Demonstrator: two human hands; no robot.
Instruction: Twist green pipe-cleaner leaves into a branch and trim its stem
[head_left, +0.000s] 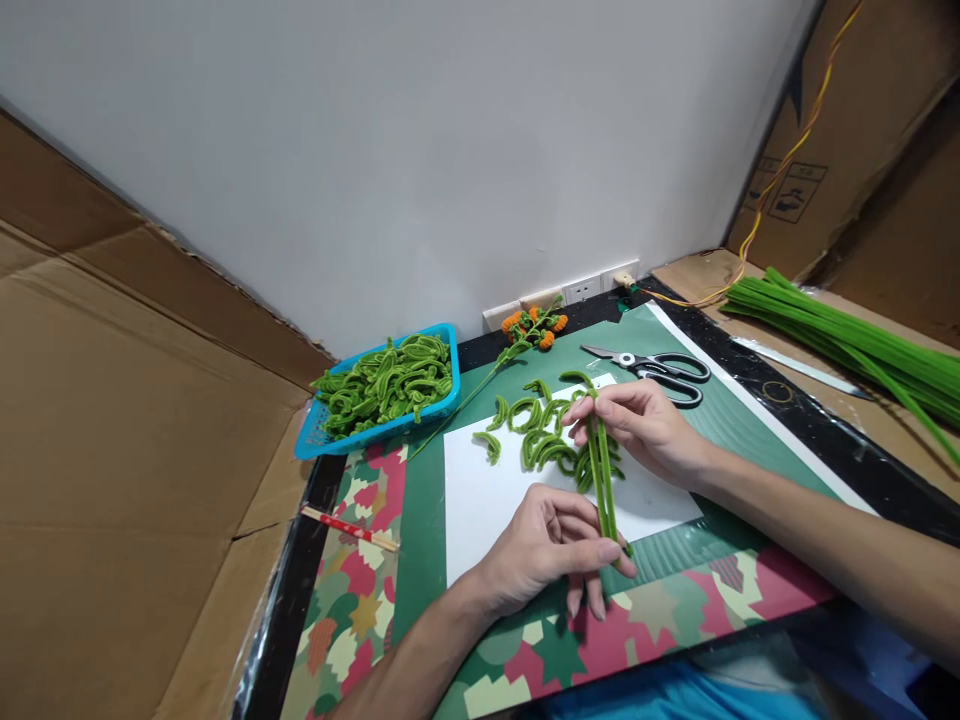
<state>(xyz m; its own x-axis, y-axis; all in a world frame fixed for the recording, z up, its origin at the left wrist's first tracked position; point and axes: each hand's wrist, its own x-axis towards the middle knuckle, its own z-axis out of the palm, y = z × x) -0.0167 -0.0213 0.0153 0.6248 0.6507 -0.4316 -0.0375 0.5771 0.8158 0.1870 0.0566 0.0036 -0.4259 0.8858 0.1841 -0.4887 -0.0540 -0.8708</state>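
Note:
A green pipe cleaner (602,478), doubled into two near-parallel lengths, is stretched between my hands. My left hand (551,550) pinches its lower end between thumb and fingers. At the upper end, the thumb and fingertips of my right hand (649,428) grip it, and a curved tip sticks out beyond them. Short curled green pipe cleaner pieces (534,450) lie on the white sheet (484,505) behind and beneath the held strands; my right hand hides some of them.
A blue basket (454,385) heaped with green loops stands back left. Orange flowers on a green stem (547,340) lie near the wall sockets (583,290). Scissors (664,367) rest beyond my right hand. Long green stems (847,335) and chopsticks (349,527) lie at the sides.

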